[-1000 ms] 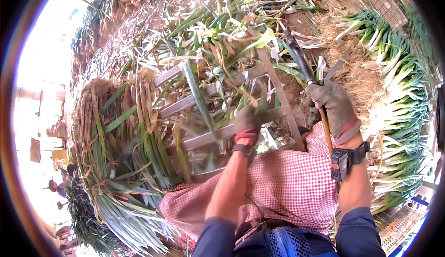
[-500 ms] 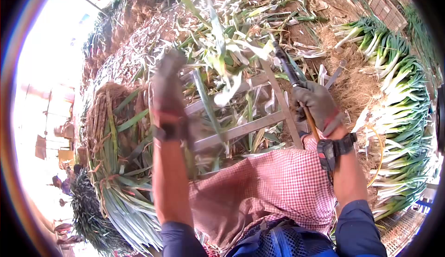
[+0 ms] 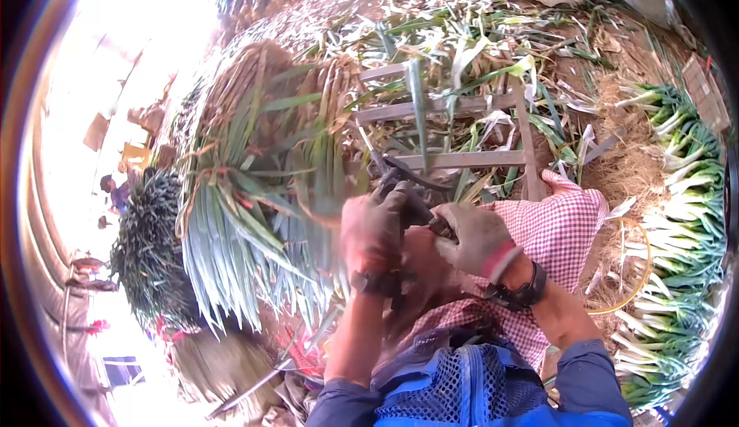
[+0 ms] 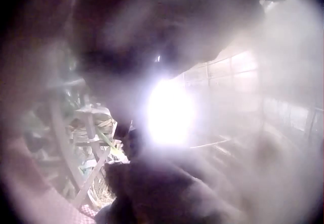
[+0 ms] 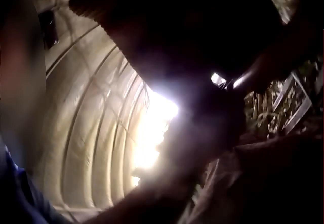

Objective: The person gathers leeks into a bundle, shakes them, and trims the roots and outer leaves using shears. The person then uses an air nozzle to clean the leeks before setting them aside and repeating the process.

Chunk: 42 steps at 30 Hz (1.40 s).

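Observation:
In the head view, a black tool [image 3: 413,205] with a thin metal nozzle [image 3: 368,140] points up and to the left over the lap. My right hand [image 3: 476,244], in a dirty work glove, grips its rear end. Blurred by motion, my left hand [image 3: 372,233] has its gloved fingers round the tool's front part, close beside the right hand. Left of the hands lies a large bundle of leeks [image 3: 239,227], roots at the top and leaves fanned downward. Both wrist views are dark or washed out by glare; the hands there are mostly shadow.
A metal frame [image 3: 477,159] stands in front, with leaves and peelings strewn over and behind it. A long row of leeks [image 3: 677,273] lines the right side, beside loose roots [image 3: 627,142]. Checked cloth [image 3: 554,231] covers the lap, and a yellow hose [image 3: 648,261] curves at the right.
My left hand has swung left, then come back to the tool. The right hand has brought the tool leftward and turned its nozzle up-left. The head view has shifted toward the leek bundle.

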Motion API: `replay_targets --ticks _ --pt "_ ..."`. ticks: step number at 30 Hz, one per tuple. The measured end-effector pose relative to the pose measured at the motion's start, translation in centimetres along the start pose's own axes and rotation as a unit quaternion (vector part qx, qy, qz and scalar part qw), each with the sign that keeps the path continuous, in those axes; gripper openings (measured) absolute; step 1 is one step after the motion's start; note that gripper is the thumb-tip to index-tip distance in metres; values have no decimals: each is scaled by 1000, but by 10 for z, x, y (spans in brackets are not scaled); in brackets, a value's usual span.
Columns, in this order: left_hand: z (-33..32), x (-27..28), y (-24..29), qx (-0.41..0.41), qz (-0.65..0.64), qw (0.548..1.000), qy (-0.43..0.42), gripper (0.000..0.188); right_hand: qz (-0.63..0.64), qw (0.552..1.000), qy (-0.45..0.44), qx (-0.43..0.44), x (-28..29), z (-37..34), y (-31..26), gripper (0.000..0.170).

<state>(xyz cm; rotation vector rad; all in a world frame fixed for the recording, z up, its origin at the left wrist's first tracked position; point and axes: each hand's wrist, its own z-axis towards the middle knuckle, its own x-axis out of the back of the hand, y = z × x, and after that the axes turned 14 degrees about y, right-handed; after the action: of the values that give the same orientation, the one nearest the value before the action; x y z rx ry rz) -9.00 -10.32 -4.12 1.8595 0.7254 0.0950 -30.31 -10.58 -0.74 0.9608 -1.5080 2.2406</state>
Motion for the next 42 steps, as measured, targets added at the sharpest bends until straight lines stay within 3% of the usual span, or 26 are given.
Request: replay_targets --ticks 1,2,4,6,8,10,12,13,14,15,16,17,19,20,22,23,24,25,26,28,29,33,34,36,38,42 --pt "-4 14 -4 -12 24 1000 16 26 -46 998 -40 -9 3 -2 -7 71" --pt "-12 20 -4 -13 17 999 25 26 -46 998 -49 -3 -1 -2 -13 71" --pt "-31 14 0 -38 -23 999 -21 24 -118 981 92 126 -9 -2 -19 87" --pt "-43 11 -2 -23 -20 1000 7 26 -130 976 95 148 -41 -1 -8 91" --pt "-45 24 -5 -15 -5 1000 8 30 -79 997 6 21 -70 1 -4 89" --pt "-43 45 3 7 20 1000 -3 34 -35 998 -12 51 -80 10 5 85" --pt "-23 82 -17 -41 -3 995 96 35 43 999 -23 -16 -77 19 -1 85" --pt "-6 107 -28 -177 81 970 144 35 78 995 -26 -59 -66 27 -14 83" --pt "14 150 -46 -186 187 947 183 54 71 993 -21 -91 -60 34 -18 82" --pt "7 153 -21 -155 421 854 262 76 98 993 8 -71 -63 35 -14 82" --pt "0 153 4 -112 627 701 320 100 111 992 22 -63 -65 35 -15 82" --pt "10 172 -6 -110 627 702 318 100 124 990 36 -55 -67 35 -16 82" --pt "48 224 -57 -102 712 596 356 138 121 987 -17 -108 -59 34 -32 82" --pt "65 244 -70 -77 730 588 341 148 118 987 -13 -110 -62 32 -32 82" --pt "90 258 -63 -93 730 582 346 135 85 985 -77 -126 -68 28 -30 84" --pt "101 268 -62 -117 726 579 351 125 105 968 -131 -187 -62 29 -44 88" --pt "110 275 -58 -142 722 576 355 116 103 968 -126 -189 -68 23 -41 88" --pt "121 279 -54 -105 712 605 340 102 122 977 -105 -143 -78 14 -35 88" --pt "124 290 -61 -135 710 604 336 90 141 982 -86 -96 -84 8 -32 89" --pt "131 314 -74 -195 705 599 325 66 133 980 -82 -122 -89 6 -32 88" --pt "128 316 -75 -300 659 621 301 61 121 983 -73 -120 -97 4 -25 88" --pt "88 253 -54 -243 507 812 157 35 93 984 -78 -127 -98 5 -35 89" --pt "70 221 -36 -205 624 744 124 32 70 984 -90 -135 -98 2 -39 91" --pt "39 194 -50 -190 609 767 74 30 34 993 -51 -101 -106 -6 -29 91" --pt "1 171 -62 -146 618 770 63 46 -2 997 -17 -71 -106 -10 -27 92" --pt "-58 177 -61 -56 633 772 -1 66 -35 984 -150 -88 -87 4 -60 92"
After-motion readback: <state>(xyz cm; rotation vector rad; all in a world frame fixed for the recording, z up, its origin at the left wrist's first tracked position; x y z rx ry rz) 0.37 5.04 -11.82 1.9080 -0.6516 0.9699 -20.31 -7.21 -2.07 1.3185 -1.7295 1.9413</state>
